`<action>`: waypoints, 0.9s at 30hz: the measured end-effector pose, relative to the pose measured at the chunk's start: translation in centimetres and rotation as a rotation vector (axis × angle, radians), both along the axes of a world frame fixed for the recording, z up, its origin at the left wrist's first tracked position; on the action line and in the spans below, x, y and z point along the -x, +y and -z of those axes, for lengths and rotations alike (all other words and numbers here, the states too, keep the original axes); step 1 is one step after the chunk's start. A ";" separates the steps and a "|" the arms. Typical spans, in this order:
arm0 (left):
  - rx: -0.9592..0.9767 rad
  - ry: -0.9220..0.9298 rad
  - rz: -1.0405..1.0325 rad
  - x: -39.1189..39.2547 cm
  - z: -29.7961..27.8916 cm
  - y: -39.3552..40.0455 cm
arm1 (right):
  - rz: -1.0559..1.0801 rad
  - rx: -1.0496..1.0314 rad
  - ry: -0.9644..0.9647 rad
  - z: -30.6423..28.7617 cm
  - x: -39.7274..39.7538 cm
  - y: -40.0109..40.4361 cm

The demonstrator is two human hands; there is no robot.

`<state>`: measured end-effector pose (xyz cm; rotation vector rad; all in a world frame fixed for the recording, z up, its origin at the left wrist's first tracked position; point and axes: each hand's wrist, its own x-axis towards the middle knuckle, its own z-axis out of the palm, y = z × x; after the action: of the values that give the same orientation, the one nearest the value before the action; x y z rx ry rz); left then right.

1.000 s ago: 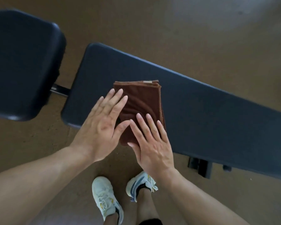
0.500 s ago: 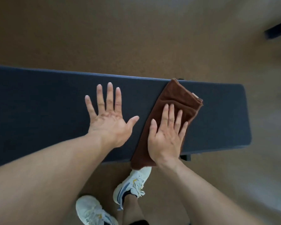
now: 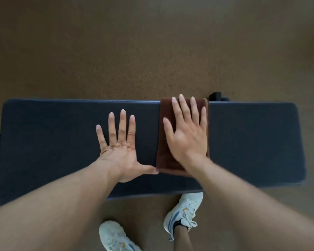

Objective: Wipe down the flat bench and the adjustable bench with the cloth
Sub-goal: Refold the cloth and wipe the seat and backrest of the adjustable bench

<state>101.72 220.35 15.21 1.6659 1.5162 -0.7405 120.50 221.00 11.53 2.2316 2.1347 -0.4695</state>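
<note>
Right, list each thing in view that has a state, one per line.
brown cloth: folded, flat across the bench pad, under the right hand.
right hand: open, fingers spread, palm down on the cloth.
left hand: open, fingers spread, flat on the bare pad, thumb tip at the cloth's near corner.
bench pad: level, dark.
white sneakers: laced, on the floor.
</note>
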 end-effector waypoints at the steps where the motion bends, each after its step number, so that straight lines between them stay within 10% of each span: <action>1: 0.001 0.005 0.003 0.0 -0.1 0.0 | -0.003 -0.005 0.001 -0.1 0.0 -2.6; 8: 0.011 0.037 0.013 -0.2 -0.4 0.1 | -0.054 0.060 -0.028 0.4 -0.6 -6.8; 19: 0.023 0.067 -0.002 -0.3 -0.7 0.3 | -0.265 0.277 0.122 -0.6 4.5 11.3; 27: -0.022 0.056 0.003 -0.2 -0.2 -0.1 | -0.282 0.142 0.021 -0.9 -8.1 9.4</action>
<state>101.93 220.28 15.44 1.6763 1.5658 -0.7806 128.58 230.39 12.40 1.8242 2.2958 -0.6087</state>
